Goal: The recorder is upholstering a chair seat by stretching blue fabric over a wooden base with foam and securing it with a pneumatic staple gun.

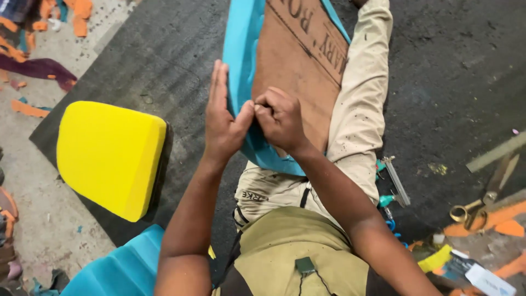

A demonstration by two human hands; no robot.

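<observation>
The right hand (280,118) is curled into a fist, its fingertips pinching the edge of the teal cover (241,49) where it wraps over the brown board (298,66). The left hand (222,118) stands flat and open, fingers straight and together, its thumb pressed against the same teal edge and touching the right hand's knuckles. The board lies on the person's outstretched leg (361,98), running away from the pinch, with the cover showing along its left side and under its near end. Left of the hands a yellow foam pad (109,156) rests on the dark mat (181,55), well apart from them. Near the left elbow sits another teal piece (118,268). Right of the right forearm a staple gun (392,183), or something like it, lies by the thigh; farther right are scissors (482,203) among orange scraps (496,219).
</observation>
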